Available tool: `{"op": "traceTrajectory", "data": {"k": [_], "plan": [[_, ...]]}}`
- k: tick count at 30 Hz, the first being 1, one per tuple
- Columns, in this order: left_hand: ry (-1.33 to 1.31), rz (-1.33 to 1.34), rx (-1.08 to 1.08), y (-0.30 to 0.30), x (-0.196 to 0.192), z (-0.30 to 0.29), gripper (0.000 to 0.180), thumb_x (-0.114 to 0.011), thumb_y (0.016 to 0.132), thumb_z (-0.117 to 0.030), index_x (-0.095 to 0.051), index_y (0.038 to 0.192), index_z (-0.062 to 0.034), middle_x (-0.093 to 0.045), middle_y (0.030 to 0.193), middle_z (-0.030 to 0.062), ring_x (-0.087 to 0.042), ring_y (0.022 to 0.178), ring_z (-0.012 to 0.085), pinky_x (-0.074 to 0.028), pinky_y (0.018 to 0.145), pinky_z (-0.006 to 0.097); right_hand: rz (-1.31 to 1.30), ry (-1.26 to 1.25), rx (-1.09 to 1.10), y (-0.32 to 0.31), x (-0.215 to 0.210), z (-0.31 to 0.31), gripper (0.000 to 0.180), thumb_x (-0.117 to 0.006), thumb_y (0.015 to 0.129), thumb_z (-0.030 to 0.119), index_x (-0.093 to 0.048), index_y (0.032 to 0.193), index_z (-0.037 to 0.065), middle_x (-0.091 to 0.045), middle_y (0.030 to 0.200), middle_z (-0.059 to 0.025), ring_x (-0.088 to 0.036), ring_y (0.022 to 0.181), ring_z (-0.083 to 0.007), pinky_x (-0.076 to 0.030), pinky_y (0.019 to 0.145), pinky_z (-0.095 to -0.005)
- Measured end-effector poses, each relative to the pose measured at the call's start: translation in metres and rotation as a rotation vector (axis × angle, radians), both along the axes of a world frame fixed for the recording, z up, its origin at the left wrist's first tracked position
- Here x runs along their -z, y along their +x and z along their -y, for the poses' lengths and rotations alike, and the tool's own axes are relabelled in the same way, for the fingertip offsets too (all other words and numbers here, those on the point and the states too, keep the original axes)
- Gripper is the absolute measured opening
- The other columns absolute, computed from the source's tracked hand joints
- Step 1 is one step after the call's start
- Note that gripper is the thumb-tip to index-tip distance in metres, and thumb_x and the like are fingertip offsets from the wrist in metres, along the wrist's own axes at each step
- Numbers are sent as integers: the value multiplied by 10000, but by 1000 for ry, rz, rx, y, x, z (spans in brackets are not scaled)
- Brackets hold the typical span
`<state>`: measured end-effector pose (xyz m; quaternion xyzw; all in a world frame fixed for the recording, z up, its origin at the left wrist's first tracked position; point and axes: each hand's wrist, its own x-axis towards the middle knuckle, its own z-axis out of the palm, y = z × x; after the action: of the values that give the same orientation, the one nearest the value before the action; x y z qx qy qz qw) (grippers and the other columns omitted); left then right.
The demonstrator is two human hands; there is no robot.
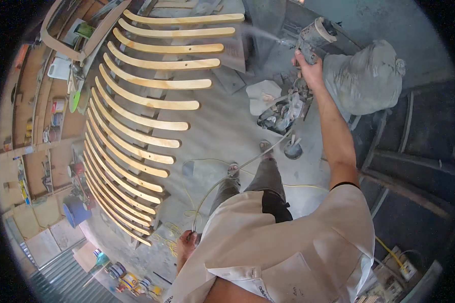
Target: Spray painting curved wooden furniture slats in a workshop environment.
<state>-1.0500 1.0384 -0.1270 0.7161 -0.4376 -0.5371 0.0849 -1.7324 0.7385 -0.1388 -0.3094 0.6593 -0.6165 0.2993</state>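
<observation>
Two hands (186, 244) (311, 68) hold spray gun (316, 34) and hose (278, 141); lettering (262, 289) marks the shirt (308, 227).

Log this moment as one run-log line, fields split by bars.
right hand: gripping spray gun | left hand: holding hose | spray: pale mist toward wooden slats | slats: curved, side by side

A spray gun (316, 34) (cup grimy) mists toward a row of curved wooden slats (182, 84).

Pale-yellow slats (182, 105), grey sack (364, 76), blue bucket (76, 213), cream shirt (283, 242)
</observation>
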Motion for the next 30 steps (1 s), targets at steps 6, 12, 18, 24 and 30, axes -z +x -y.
{"op": "traceTrajectory", "data": {"k": [6, 12, 18, 24, 30], "plan": [[2, 119, 34, -85, -18, 0, 241, -614, 894, -236, -652, 946, -3, -603, 715, 27, -521, 672, 93, -433, 615, 277, 6, -3, 20, -47, -9, 27, 260, -664, 902, 300, -656, 853, 44, -664, 753, -13, -596, 600, -100, -413, 403, -263], [6, 64, -102, -131, -21, -3, 210, -610, 898, -210, -658, 948, -12, -602, 711, 7, -515, 661, 90, -426, 610, 256, 31, 56, -138, -39, 19, -34, 244, -653, 913, 273, -651, 834, 42, -659, 753, 14, -524, 506, -80, -382, 405, -245], [113, 51, -80, -118, 10, -14, 190, -617, 901, -185, -650, 971, -11, -624, 760, 5, -549, 715, 90, -453, 659, 264, 126, 239, -421, 7, 41, -105, 225, -675, 898, 267, -660, 861, 46, -662, 756, 16, -484, 452, -65, -399, 424, -259], [43, 63, -97, -118, 19, -21, 171, -630, 910, -142, -640, 1000, 3, -658, 832, 19, -570, 765, 98, -468, 705, 262, 159, 335, -403, 12, 4, -113, 270, -699, 878, 277, -663, 943, 18, -665, 777, -9, -519, 475, -86, -431, 444, -266], [98, -300, -311, -89, 72, -40, 116, -614, 921, -91, -639, 994, -4, -653, 856, 5, -559, 793, 84, -464, 709, 249, 34, 143, -108, -9, -42, -112, 288, -691, 890, 276, -653, 975, 4, -655, 825, -27, -551, 536, -108, -445, 448, -267]]}}
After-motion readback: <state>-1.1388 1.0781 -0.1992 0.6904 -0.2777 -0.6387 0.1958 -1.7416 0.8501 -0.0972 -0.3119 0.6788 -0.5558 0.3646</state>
